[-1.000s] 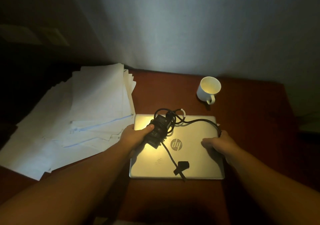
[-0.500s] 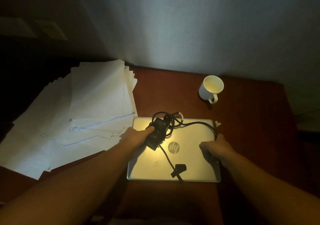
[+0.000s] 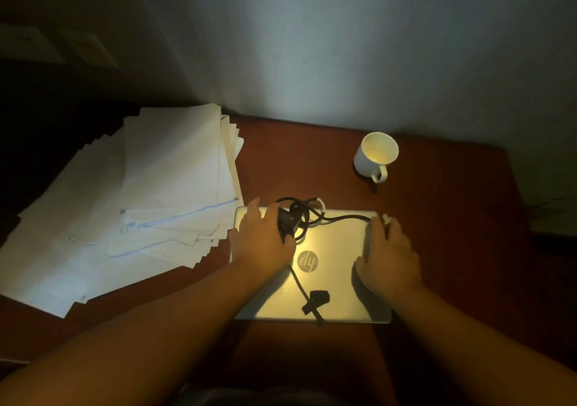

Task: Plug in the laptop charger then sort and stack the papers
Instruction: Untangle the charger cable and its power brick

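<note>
A closed silver laptop lies on the red-brown table. On its lid sits the black charger brick with its coiled black cable; one cable end with a strap trails to the lid's near edge. My left hand lies over the brick's left side, thumb curled under it, gripping it. My right hand rests flat on the lid's right side, fingertips by the cable at the far right corner. A loose, fanned pile of white papers covers the table's left side.
A white mug stands upright behind the laptop to the right. The grey wall rises directly behind the table. Dim wall plates show at upper left. The room is dark apart from a lit patch on the laptop.
My left hand has slid from the brick's near side to over its top left. My right hand has moved forward along the lid's right edge, its fingers straighter.
</note>
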`<action>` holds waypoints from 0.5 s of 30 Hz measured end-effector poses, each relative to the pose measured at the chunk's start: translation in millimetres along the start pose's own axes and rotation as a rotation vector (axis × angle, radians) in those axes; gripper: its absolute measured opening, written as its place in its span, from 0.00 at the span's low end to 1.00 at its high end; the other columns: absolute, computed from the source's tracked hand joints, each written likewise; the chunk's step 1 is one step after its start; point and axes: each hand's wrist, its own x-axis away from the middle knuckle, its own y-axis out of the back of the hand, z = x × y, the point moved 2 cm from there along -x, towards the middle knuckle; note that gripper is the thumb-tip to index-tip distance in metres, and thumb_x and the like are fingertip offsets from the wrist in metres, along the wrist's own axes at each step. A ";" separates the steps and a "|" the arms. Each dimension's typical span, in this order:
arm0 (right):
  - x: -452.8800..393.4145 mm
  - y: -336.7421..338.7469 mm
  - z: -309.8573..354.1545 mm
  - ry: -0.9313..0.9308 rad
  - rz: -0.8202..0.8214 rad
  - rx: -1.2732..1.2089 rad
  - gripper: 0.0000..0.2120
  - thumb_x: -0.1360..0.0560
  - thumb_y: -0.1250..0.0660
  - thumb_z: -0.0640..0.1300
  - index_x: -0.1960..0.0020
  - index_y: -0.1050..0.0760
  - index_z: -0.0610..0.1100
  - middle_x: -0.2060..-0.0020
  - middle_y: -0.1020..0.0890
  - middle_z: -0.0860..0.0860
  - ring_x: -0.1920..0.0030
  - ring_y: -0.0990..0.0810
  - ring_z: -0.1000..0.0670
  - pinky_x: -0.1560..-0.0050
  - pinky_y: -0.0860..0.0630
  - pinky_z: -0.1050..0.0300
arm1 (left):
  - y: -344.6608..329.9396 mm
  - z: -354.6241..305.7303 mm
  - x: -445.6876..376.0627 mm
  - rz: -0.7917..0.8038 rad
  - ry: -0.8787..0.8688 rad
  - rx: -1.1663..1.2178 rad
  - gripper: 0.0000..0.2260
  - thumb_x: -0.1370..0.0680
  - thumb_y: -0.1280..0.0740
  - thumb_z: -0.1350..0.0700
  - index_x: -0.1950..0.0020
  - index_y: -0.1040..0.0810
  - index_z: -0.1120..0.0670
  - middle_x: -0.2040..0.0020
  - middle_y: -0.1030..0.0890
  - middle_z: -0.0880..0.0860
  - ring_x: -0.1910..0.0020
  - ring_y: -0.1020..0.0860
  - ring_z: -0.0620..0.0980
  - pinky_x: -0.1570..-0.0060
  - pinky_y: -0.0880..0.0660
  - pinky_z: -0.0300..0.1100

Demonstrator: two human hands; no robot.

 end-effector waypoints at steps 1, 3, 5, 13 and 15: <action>1.4 0.5 2.3 0.034 -0.013 0.033 0.41 0.25 0.34 0.59 0.21 0.53 0.51 0.21 0.48 0.43 0.24 0.41 0.40 0.32 0.31 0.47 | -0.8 0.9 -1.1 -0.005 -0.012 -0.027 0.30 0.24 0.32 0.43 0.24 0.37 0.45 0.20 0.43 0.53 0.24 0.37 0.57 0.31 0.32 0.62; 3.1 1.7 8.0 0.081 -0.013 0.050 0.40 0.25 0.34 0.60 0.21 0.52 0.53 0.21 0.49 0.44 0.23 0.44 0.40 0.30 0.33 0.45 | -2.8 2.3 -2.5 -0.012 -0.029 -0.055 0.31 0.25 0.31 0.42 0.24 0.37 0.44 0.20 0.42 0.53 0.25 0.35 0.56 0.32 0.30 0.59; 1.7 2.1 14.4 0.131 -0.014 0.054 0.40 0.25 0.35 0.62 0.21 0.51 0.54 0.20 0.50 0.45 0.22 0.45 0.40 0.29 0.33 0.44 | -5.6 3.7 -3.7 -0.001 -0.024 -0.059 0.32 0.25 0.31 0.41 0.23 0.38 0.44 0.20 0.42 0.53 0.26 0.34 0.56 0.33 0.28 0.57; -24.1 -3.6 47.9 0.324 -0.054 -0.059 0.39 0.25 0.32 0.57 0.21 0.50 0.55 0.20 0.54 0.46 0.23 0.43 0.38 0.28 0.34 0.42 | -19.8 5.1 -20.6 -0.024 -0.091 -0.114 0.37 0.27 0.30 0.37 0.22 0.43 0.41 0.18 0.53 0.51 0.25 0.34 0.59 0.34 0.27 0.59; -33.9 -9.9 56.8 0.371 -0.096 -0.101 0.40 0.24 0.32 0.56 0.21 0.54 0.57 0.21 0.60 0.46 0.22 0.47 0.37 0.27 0.37 0.41 | -24.1 5.4 -28.1 -0.056 -0.122 -0.108 0.41 0.28 0.31 0.36 0.21 0.47 0.41 0.18 0.59 0.50 0.24 0.35 0.60 0.34 0.28 0.60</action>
